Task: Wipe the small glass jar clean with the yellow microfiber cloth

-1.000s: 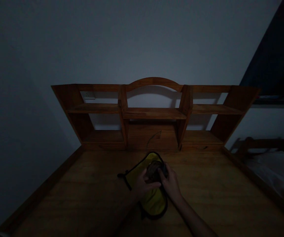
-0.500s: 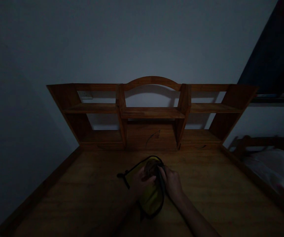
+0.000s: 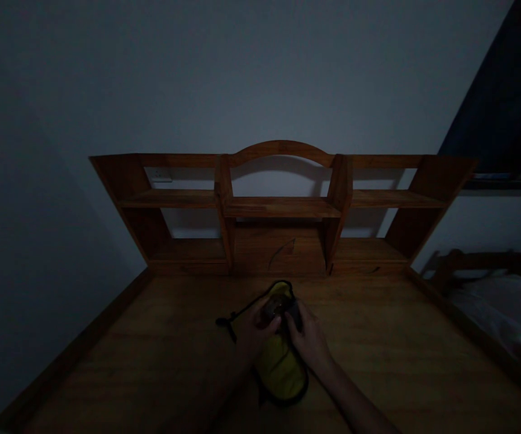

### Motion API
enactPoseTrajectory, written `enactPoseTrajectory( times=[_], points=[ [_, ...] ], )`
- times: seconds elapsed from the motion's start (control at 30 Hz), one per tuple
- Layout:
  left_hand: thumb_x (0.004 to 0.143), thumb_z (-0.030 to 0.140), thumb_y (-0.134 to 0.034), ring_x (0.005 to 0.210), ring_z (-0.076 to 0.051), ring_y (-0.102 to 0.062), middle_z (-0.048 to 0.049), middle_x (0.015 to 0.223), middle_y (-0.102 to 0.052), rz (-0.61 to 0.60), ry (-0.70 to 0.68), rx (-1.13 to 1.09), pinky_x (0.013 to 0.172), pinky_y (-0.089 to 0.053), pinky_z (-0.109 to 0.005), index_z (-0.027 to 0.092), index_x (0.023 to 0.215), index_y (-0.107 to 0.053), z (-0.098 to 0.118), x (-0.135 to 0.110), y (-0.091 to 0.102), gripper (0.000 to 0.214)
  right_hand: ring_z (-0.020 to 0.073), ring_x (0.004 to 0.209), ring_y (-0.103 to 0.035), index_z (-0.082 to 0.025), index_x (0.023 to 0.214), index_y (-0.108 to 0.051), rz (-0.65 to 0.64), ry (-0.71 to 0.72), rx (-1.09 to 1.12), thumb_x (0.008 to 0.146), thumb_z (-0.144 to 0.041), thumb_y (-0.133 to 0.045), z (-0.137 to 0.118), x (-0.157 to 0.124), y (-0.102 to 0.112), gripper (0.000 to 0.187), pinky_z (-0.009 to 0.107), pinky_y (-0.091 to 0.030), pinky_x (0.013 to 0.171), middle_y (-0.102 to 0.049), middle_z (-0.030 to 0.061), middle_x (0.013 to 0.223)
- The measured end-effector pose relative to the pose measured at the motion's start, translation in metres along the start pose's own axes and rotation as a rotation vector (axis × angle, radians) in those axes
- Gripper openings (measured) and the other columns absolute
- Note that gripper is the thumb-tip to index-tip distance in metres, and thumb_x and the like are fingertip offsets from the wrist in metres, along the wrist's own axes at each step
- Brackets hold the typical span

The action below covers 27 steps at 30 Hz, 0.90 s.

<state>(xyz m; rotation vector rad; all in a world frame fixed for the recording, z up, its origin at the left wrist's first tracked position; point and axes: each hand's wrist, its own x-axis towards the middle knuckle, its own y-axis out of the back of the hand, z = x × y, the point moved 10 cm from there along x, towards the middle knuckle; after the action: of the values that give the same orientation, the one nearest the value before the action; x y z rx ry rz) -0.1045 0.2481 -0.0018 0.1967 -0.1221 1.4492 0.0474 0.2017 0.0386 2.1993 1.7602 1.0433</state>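
A yellow pouch [image 3: 281, 367] with a black edge lies flat on the wooden desk [image 3: 400, 349], near the middle. It looks soft, like cloth. At its far end sits a small dark round thing [image 3: 273, 307], too dim to make out. The left hand [image 3: 254, 328] curls its fingers around the round thing and the pouch's edge from the left. The right hand [image 3: 306, 337] closes on the same spot from the right, so the two hands almost touch. Both arms reach forward over the desk. Behind the pouch stands a wooden shelf unit [image 3: 282, 208] with a curved top, against a plain gray wall [image 3: 242, 72].
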Motion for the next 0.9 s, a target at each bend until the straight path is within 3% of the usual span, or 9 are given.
enactPoseTrajectory(
  times=[0.13,0.23,0.43,0.63,0.73,0.9],
  points=[
    [0.064,0.036,-0.076,0.093,-0.026,-0.066,-0.008,0.104,-0.07,-0.019,-0.018,0.262,0.09,-0.051,-0.039,0.021,0.116,-0.066,0.004,-0.008,-0.003,0.055,0.0225,0.117,-0.056,-0.017,0.134,-0.047,-0.035,0.133,-0.008,0.092,-0.017,-0.038,0.001,-0.004,-0.006,0.044,0.04,-0.044,0.101,-0.057,0.0126,0.128],
    [0.066,0.039,-0.074,0.084,-0.026,-0.067,-0.0079,0.096,-0.071,-0.002,-0.007,0.326,0.083,-0.053,-0.039,0.021,0.114,-0.068,0.007,-0.011,-0.001,0.051,0.0204,0.116,-0.056,-0.019,0.138,-0.043,-0.094,0.201,0.005,0.09,-0.012,-0.035,-0.003,-0.006,-0.01,0.049,0.038,-0.045,0.101,-0.057,0.0111,0.128],
    [0.073,0.04,-0.068,0.077,-0.022,-0.066,-0.0051,0.086,-0.071,-0.027,0.012,0.293,0.071,-0.052,-0.031,0.02,0.102,-0.069,0.014,-0.012,-0.004,0.035,0.0217,0.087,-0.067,-0.016,0.124,-0.054,-0.16,0.105,-0.128,0.096,-0.02,-0.035,0.004,-0.003,-0.011,0.034,0.032,-0.053,0.077,-0.067,0.0116,0.1],
    [0.079,0.046,-0.061,0.073,-0.02,-0.063,-0.0047,0.08,-0.069,-0.038,0.025,0.29,0.064,-0.048,-0.027,0.018,0.092,-0.069,0.017,-0.01,-0.003,0.032,0.0234,0.066,-0.066,-0.013,0.101,-0.059,-0.193,0.141,-0.366,0.097,-0.023,-0.036,0.008,-0.004,-0.015,0.026,0.03,-0.046,0.056,-0.068,0.0118,0.083],
    [0.08,0.049,-0.06,0.076,-0.021,-0.064,-0.0065,0.083,-0.07,-0.019,0.076,0.228,0.066,-0.048,-0.028,0.017,0.092,-0.07,0.009,-0.007,0.001,0.036,0.0228,0.068,-0.067,-0.013,0.105,-0.059,-0.172,0.125,-0.271,0.097,-0.025,-0.037,0.009,-0.003,-0.012,0.026,0.029,-0.047,0.058,-0.069,0.0111,0.084],
    [0.08,0.056,-0.055,0.062,-0.022,-0.063,-0.007,0.07,-0.068,0.03,0.266,0.069,0.056,-0.047,-0.03,0.016,0.086,-0.07,-0.018,-0.006,0.006,0.043,0.0217,0.079,-0.068,-0.014,0.116,-0.057,-0.084,0.058,-0.038,0.096,-0.025,-0.038,0.01,0.0,0.001,0.03,0.029,-0.051,0.07,-0.069,0.01,0.091]
  ],
)
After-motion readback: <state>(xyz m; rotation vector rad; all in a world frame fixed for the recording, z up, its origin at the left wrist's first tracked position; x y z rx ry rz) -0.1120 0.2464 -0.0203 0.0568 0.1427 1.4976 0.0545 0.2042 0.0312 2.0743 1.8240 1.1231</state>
